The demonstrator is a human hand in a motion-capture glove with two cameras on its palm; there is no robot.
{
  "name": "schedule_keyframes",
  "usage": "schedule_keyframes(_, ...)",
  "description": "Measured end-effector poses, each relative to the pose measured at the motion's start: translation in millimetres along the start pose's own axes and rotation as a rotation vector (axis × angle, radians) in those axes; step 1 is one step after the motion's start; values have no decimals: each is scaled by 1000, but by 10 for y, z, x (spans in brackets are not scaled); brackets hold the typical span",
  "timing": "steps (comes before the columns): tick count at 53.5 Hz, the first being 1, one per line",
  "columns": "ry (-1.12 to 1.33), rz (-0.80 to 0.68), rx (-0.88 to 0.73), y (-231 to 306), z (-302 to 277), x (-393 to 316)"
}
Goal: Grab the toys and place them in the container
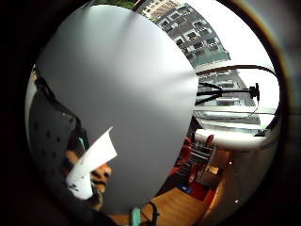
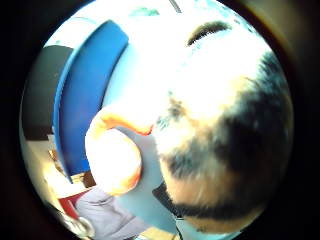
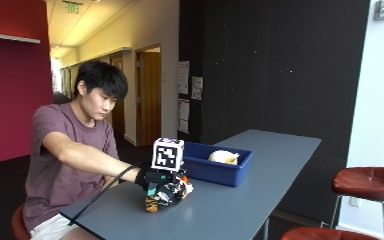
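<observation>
The gloved hand [image 3: 160, 186] curls its fingers around a striped tiger toy [image 3: 168, 196] on the desk [image 3: 258, 165], beside the blue container [image 3: 215, 169] holding a pale toy [image 3: 222, 157].

Campus hallway: exit sign [image 3: 72, 7], notices [image 3: 183, 95]

A grey table [image 3: 258, 190] carries a blue container [image 3: 213, 170] and a striped toy [image 3: 160, 199].
</observation>
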State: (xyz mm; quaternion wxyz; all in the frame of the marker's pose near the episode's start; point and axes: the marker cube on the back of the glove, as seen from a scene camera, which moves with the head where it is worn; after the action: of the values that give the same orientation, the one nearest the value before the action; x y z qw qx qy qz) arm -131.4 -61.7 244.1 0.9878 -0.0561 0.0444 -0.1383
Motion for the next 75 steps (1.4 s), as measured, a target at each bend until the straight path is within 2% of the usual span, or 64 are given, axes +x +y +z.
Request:
schedule_keyframes(15, -163, 72, 17, 312, -478, 143)
schedule_keyframes(28, -177, 63, 122, 691, -1072, 186)
schedule_keyframes(42, -107, 73, 172, 679, -1599, 18)
schedule_keyframes(44, -95, 47, 176, 670, -1678, -31)
schedule_keyframes(48, -60, -100, 192, 661, -1856, -164)
schedule_keyframes(53, -84, 15, 208, 514, -2063, -396)
schedule_keyframes(58, -57, -191, 232, 453, -2185, -705)
schedule_keyframes(63, -86, -197, 222, 279, -2266, -1015)
schedule_keyframes(67, -91, -90, 218, 88, -2304, -1405)
schedule_keyframes(72, 32, -372, 231, 8, -2204, -1755)
schedule_keyframes(75, 19, -326, 214, -91, -2138, -2102)
